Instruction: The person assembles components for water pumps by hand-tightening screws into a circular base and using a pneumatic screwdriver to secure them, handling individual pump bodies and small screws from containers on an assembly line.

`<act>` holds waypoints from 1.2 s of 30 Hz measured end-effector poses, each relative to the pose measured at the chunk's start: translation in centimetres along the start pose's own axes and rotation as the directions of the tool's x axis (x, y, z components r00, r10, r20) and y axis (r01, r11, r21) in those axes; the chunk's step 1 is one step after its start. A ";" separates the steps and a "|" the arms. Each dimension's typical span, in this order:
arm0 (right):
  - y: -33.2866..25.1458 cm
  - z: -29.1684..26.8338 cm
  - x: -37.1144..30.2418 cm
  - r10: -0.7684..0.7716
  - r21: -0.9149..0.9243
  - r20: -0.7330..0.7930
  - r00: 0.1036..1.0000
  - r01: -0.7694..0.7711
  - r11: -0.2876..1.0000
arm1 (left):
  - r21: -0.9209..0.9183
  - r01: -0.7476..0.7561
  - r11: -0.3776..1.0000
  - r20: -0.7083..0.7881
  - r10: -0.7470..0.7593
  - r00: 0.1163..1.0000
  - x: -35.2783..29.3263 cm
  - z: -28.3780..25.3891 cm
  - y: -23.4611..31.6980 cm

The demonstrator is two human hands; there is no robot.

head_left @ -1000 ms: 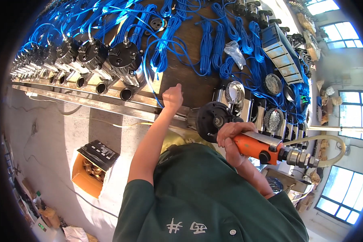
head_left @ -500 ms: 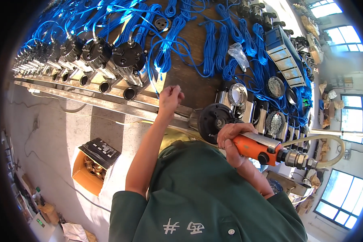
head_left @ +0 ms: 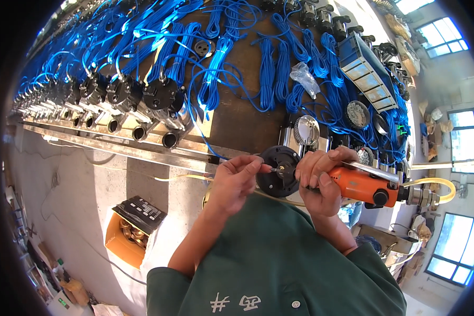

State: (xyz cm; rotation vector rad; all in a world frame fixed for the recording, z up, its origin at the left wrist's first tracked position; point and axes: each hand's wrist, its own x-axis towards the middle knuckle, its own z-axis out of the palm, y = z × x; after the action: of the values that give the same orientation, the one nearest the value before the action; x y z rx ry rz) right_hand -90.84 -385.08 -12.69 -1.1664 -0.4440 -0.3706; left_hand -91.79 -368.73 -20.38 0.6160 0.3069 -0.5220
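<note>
Here's the black disc [head_left: 277, 184], face toward the wearer at the near edge of the worktop [head_left: 242, 124], and both hands are in on it! From its left side comes the left hand [head_left: 236, 184], thumb and forefinger drawn close at the disc's face; whether they meet, or clamp some small piece, cannot be told from here. Over on the disc's right, the right hand [head_left: 324, 176] has its fingers clamped around the orange power tool [head_left: 361, 188], its front end hidden behind those fingers, right beside the disc. Farther right of the disc, a yellowish hose [head_left: 452, 192] loops off the tool's metal fitting. Just beyond the disc and a touch right, a round metal dish [head_left: 306, 130]; farther out that way, a clear plastic bag [head_left: 304, 79] and a blue crate [head_left: 368, 73], tilted. Straight beyond the disc, bundles of blue cable [head_left: 210, 87] spread wide, and what a line-up to its left: black-topped metal motors [head_left: 163, 100], row upon row, open pipe ends facing the wearer! And well left of the disc, lower down on the floor, an open cardboard box [head_left: 122, 245] with brassy parts [head_left: 133, 231] inside.
</note>
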 end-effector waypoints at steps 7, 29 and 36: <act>-0.1 -0.1 0.4 -0.010 0.020 -0.043 0.999 0.011 1.000 | 0.008 0.059 0.998 0.030 -0.059 0.998 0.5 0.8 -0.2; 0.5 -1.4 1.3 -0.089 0.045 -0.099 0.991 0.094 0.995 | 0.157 0.030 0.987 0.042 -0.038 0.998 2.5 3.1 0.8; 1.9 -2.7 1.7 -0.058 -0.091 -0.166 0.984 0.043 0.995 | 0.662 -0.247 0.707 0.200 0.151 0.968 5.6 2.8 0.9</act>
State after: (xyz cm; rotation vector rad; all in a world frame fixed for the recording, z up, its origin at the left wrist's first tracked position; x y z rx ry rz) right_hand -88.10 -387.06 -14.21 -1.1986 -0.3123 -0.5329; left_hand -86.39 -371.92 -20.13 1.3212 -0.1028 -0.4552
